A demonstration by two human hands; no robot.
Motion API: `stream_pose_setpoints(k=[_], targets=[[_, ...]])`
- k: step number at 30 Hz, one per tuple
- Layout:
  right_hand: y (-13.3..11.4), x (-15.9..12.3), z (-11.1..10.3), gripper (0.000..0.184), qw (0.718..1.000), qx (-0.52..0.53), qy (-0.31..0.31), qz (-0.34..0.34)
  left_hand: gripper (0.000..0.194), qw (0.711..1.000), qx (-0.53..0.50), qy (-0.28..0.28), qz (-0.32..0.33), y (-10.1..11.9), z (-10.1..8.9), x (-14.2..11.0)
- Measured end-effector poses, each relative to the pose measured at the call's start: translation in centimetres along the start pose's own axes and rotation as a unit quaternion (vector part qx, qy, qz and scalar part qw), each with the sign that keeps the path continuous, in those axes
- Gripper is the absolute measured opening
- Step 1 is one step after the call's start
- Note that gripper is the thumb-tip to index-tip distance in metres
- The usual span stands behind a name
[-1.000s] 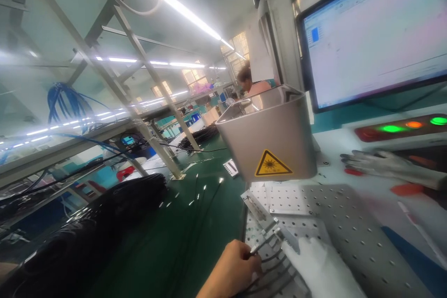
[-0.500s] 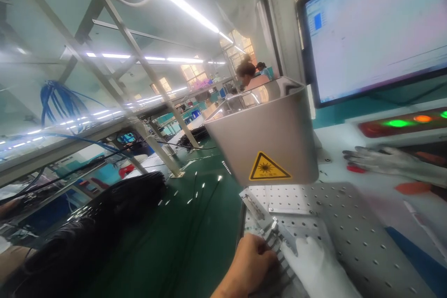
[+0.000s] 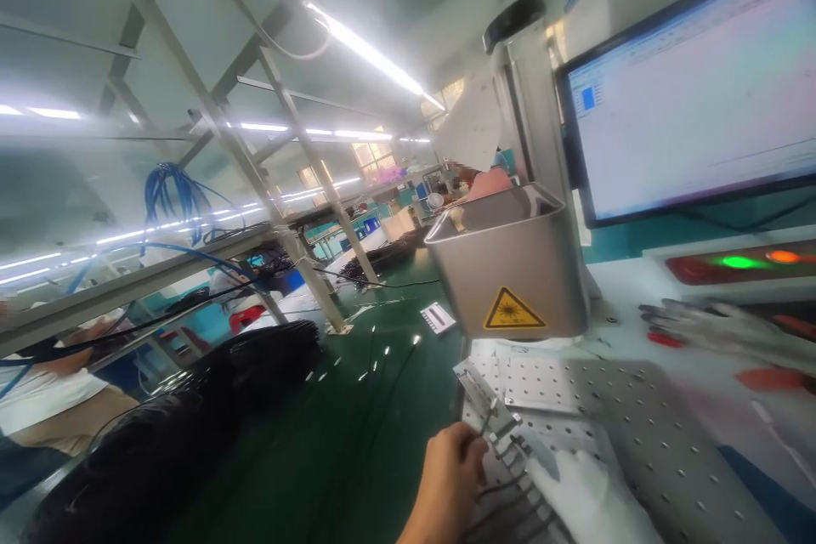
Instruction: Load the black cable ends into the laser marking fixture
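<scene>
A laser marking head (image 3: 510,268) is hanging over the perforated plate (image 3: 637,425) at right of centre. At the bottom edge, the bare left hand (image 3: 450,476) is pinching, it seems, thin black cables (image 3: 503,489) lying there; the gloved right hand (image 3: 590,497) is pressing flat, fingers released.

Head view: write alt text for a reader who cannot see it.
A bare left hand and white-gloved right hand press thin black cables into a metal fixture on a perforated plate, below a laser-marking head beside a monitor.
</scene>
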State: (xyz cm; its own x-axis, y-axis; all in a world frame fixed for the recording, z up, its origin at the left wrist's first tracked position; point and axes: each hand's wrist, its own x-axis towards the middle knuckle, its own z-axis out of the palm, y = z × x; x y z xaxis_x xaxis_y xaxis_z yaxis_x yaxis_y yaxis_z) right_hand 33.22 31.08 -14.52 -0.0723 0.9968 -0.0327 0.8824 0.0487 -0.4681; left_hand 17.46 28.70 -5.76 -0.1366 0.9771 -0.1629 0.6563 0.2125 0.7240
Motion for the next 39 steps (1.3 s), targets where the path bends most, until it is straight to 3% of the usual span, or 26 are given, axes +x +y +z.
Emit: stream_pose_setpoints(k=[3, 12, 17, 22, 25, 29, 39], targets=[[-0.2, 0.1, -0.2, 0.043, 0.999, -0.021, -0.028, 0.036, 0.017, 0.999, -0.044, 0.010, 0.006, 0.1, -0.5, -0.3], [0.1, 0.1, 0.3, 0.045, 0.998, -0.043, -0.037, 0.027, 0.014, 0.999, 0.033, -0.031, 0.029, -0.8, 0.7, -0.1], [0.0, -0.1, 0.1, 0.043, 0.998, -0.045, -0.032, 0.023, 0.020, 0.991, 0.131, -0.017, 0.001, -0.2, 1.3, -0.1], [0.1, -0.1, 0.4, 0.041, 0.998, -0.066, -0.013, 0.016, 0.021, 0.970, 0.238, -0.017, 0.039, -0.5, 1.7, 0.1], [0.1, -0.3, 0.2, 0.042, 0.996, -0.082, -0.012, 0.010, 0.020, 0.973, 0.228, -0.021, 0.040, -1.0, 1.9, 0.3], [0.1, -0.3, -0.2, 0.039, 0.991, -0.116, -0.036, -0.049, 0.019, 0.978, 0.206, -0.026, 0.019, -0.8, 1.8, 0.2], [0.2, 1.5, 0.6, 0.042, 0.996, -0.041, -0.080, 0.021, 0.017, 0.971, 0.236, -0.047, -0.002, -0.9, 1.8, 0.7]])
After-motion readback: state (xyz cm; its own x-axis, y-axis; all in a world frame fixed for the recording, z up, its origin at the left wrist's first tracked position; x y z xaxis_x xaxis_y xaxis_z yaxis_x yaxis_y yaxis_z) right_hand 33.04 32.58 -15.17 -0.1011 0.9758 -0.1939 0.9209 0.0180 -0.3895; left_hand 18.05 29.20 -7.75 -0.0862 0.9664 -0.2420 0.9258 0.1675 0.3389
